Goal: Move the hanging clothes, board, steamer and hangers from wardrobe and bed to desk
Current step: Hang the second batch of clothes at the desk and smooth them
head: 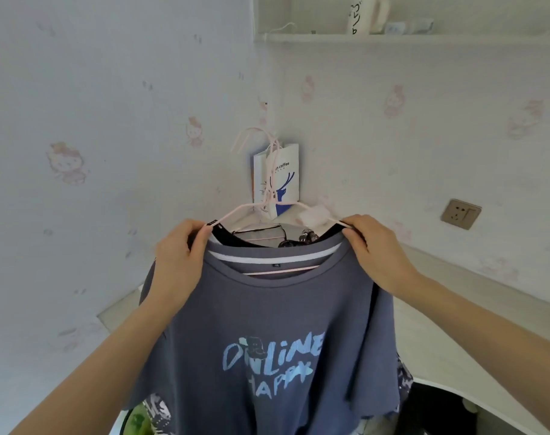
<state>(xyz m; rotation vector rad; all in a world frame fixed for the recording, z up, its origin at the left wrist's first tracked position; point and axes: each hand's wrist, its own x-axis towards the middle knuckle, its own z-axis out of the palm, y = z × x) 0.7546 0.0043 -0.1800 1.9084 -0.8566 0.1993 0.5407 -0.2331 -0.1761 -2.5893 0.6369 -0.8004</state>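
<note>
Currently my left hand [181, 246] grips the left shoulder of a stack of clothes on pink wire hangers [269, 171], thumb and fingers curled round the fabric and wire at the collar end. My right hand [372, 246] pinches the right shoulder the same way, fingers closed over the hanger's tip. Front garment: a grey-blue T-shirt [267, 324] with pale blue lettering, hanging flat between both hands and facing me. Behind it, a black garment [327, 232] shows at the neckline, and a patterned fabric [403, 381] shows at the lower right edge. The hanger hooks rise together above the collars, in front of a white paper coffee bag [286, 177] standing in the wall corner. The clothes are held above a pale desk [440, 324] that runs along the wall. A wall socket [460, 214] sits at right, and a white shelf [392, 37] is mounted overhead.
</note>
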